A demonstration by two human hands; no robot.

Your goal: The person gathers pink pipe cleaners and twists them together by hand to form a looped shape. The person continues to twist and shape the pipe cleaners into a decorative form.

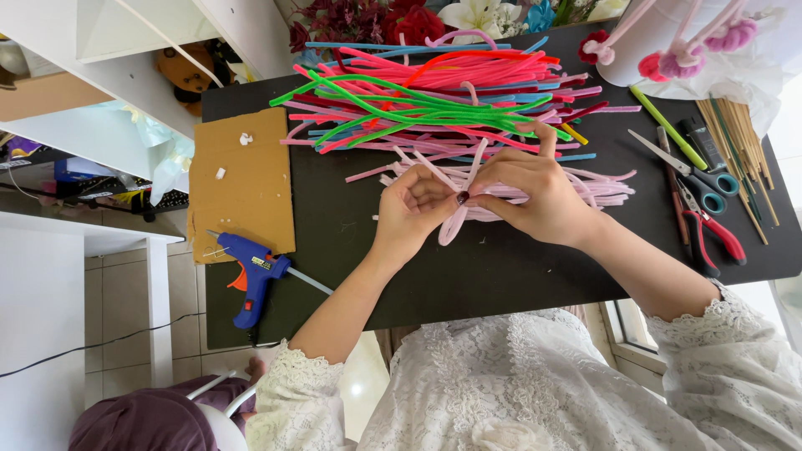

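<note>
Nearest, the left hand and right hand meet over the black table, fingers pressed together, pinching a bundle of pale pink pipe cleaners at its middle. These look light, fuzzy and easily bent, so the gathered centre seems the best place to take hold. To the left lies a blue glue gun on cardboard; to the right, scissors. Beyond the hands spreads a multicoloured pile of pipe cleaners.

A small yellow label sits on the blue glue gun.
</note>
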